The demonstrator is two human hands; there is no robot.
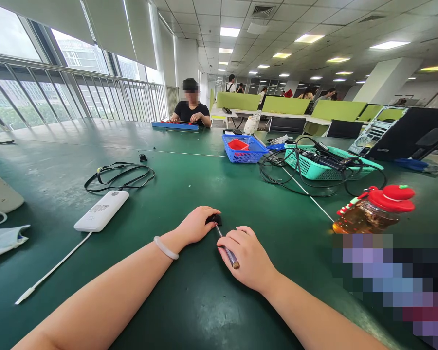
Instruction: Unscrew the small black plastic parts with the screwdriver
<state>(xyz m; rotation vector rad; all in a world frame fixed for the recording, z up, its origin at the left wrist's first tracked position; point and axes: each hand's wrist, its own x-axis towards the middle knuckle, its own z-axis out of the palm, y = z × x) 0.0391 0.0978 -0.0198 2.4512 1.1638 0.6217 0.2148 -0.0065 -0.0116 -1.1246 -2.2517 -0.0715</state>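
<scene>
On the green tabletop (190, 267), my left hand (196, 224) steadies a small black part (214, 219) with its fingers closed around it. What kind of part it is, I cannot make out. My right hand (246, 257) grips a screwdriver (231, 257) by its dark handle, the butt end pointing back toward me. The thin metal shaft slants forward, and its tip meets or lies right beside the black part; the exact contact is hidden by size. A pale bracelet circles my left wrist.
Left of my arms lie a white power bank (102, 211) with a cable and a coiled black cable (120, 177). Ahead are a blue basket (245, 154) and a teal basket (306, 167) with cables. A red-lidded jar (377, 214) lies right. A person (191, 109) sits opposite.
</scene>
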